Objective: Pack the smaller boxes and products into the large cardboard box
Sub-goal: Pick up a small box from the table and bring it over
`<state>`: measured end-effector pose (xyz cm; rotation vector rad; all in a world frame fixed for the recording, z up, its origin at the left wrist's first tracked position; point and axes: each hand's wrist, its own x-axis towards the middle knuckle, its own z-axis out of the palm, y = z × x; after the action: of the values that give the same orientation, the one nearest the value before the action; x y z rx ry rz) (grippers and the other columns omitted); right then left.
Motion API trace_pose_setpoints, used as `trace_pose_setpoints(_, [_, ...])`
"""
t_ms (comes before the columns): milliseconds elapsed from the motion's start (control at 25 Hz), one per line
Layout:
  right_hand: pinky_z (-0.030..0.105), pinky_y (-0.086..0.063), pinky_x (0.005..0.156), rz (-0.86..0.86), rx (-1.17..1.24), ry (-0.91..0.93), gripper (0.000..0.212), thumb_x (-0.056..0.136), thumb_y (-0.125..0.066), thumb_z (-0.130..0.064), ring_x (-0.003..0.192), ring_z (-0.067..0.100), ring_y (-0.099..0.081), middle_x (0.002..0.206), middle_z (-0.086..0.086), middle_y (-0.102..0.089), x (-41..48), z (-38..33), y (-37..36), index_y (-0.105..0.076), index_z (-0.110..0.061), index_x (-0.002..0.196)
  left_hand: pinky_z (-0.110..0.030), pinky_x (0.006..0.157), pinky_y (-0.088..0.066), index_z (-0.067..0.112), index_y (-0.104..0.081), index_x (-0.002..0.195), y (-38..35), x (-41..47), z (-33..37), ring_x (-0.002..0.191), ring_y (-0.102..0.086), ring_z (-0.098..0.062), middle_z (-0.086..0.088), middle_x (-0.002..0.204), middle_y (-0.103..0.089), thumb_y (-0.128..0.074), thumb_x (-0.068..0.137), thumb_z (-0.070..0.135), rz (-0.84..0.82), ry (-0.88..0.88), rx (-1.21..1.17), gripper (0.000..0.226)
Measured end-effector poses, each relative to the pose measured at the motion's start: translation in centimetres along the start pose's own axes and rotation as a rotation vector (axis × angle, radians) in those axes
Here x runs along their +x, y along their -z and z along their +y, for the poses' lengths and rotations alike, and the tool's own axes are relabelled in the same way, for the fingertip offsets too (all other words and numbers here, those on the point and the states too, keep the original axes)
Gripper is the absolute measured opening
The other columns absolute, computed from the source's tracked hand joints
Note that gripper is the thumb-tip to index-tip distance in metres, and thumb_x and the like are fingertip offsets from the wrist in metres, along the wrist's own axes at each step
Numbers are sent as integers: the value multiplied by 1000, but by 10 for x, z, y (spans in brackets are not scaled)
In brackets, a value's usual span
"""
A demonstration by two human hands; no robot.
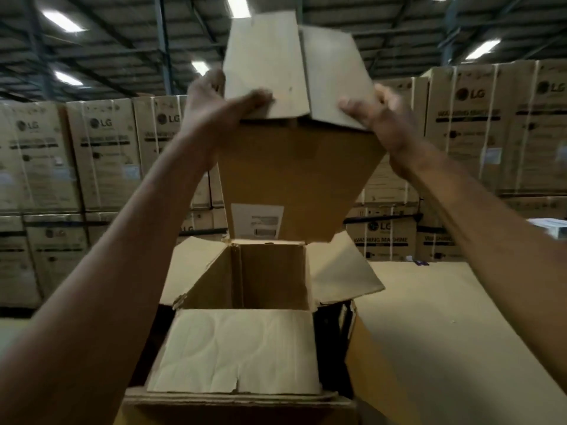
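Observation:
A tall brown carton [294, 179] with a white label hangs in the air above the large cardboard box [245, 342], which stands open below with all flaps spread and a dark, seemingly empty inside. My left hand [214, 102] grips the carton's upper left corner, thumb pressed on its top flap. My right hand [377, 115] grips the upper right corner, thumb on the other top flap. The carton's lower end sits just over the big box's far rim.
A flat cardboard surface [460, 317] spreads to the right of the open box. Stacked washing machine cartons [101, 154] line the background on both sides. Something white and blue [552, 230] pokes in at the right edge.

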<state>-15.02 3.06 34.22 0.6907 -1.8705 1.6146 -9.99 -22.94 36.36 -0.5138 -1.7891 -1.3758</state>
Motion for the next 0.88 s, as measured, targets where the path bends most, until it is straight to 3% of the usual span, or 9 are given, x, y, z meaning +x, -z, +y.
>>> trace_pose_setpoints(120, [14, -54, 58, -33, -22, -119, 78, 89, -76, -41, 99, 15, -67, 124, 4, -62, -15, 23, -46, -40, -13, 152, -26, 89, -59, 24, -53, 140, 31, -5, -58, 117, -63, -6, 6, 135, -60, -90, 72, 39, -58, 83, -22, 79])
trace_pose_setpoints(240, [18, -56, 60, -8, -18, -235, 91, 82, -81, -49, 101, 17, -69, 128, 6, -63, -22, 48, -82, -38, -13, 154, -36, 100, -56, 25, -45, 151, 57, 1, -88, 130, -54, -16, -2, 153, -48, -93, 64, 47, -76, 204, -8, 102])
trace_pose_setpoints(320, [18, -56, 60, 26, -55, -285, 96, 80, -82, -51, 101, 17, -69, 128, 6, -63, -27, 52, -99, -37, -13, 156, -34, 91, -60, 27, -52, 146, 68, -2, -105, 122, -60, -16, -1, 149, -52, -93, 65, 45, -92, 258, -35, 93])
trace_pose_setpoints(480, [15, -52, 53, 30, -109, -339, 80, 86, -78, -46, 94, 12, -65, 113, -2, -63, -31, 53, -123, -42, -14, 150, -22, 69, -61, 31, -69, 127, 83, -11, -130, 107, -65, -12, 2, 134, -57, -91, 68, 48, -107, 340, -63, 65])
trace_pose_setpoints(600, [24, -51, 63, 20, -173, -412, 81, 86, -77, -47, 90, 10, -64, 97, -9, -58, -31, 53, -132, -42, -12, 150, -16, 62, -57, 28, -71, 125, 87, -17, -147, 102, -66, -8, 4, 125, -63, -88, 72, 48, -136, 401, -74, 58])
trace_pose_setpoints(680, [23, -51, 60, 17, -181, -457, 83, 86, -77, -45, 87, 10, -64, 96, -7, -58, -33, 57, -137, -40, -11, 152, -15, 57, -55, 25, -70, 126, 84, -20, -154, 97, -67, -8, 3, 120, -66, -87, 75, 43, -157, 441, -100, 56])
trace_pose_setpoints(800, [15, -50, 46, 23, -164, -476, 82, 88, -77, -41, 87, 12, -64, 98, -4, -58, -37, 59, -148, -37, -12, 153, -19, 62, -58, 23, -70, 127, 84, -19, -160, 93, -70, -8, 2, 115, -68, -85, 79, 39, -163, 455, -107, 53])
trace_pose_setpoints(880, [16, -50, 46, 27, -174, -475, 73, 87, -77, -43, 86, 13, -66, 100, -1, -62, -36, 56, -150, -44, -13, 146, -27, 73, -61, 25, -70, 125, 86, -13, -162, 100, -69, -10, 2, 118, -68, -84, 78, 44, -176, 434, -54, 52])
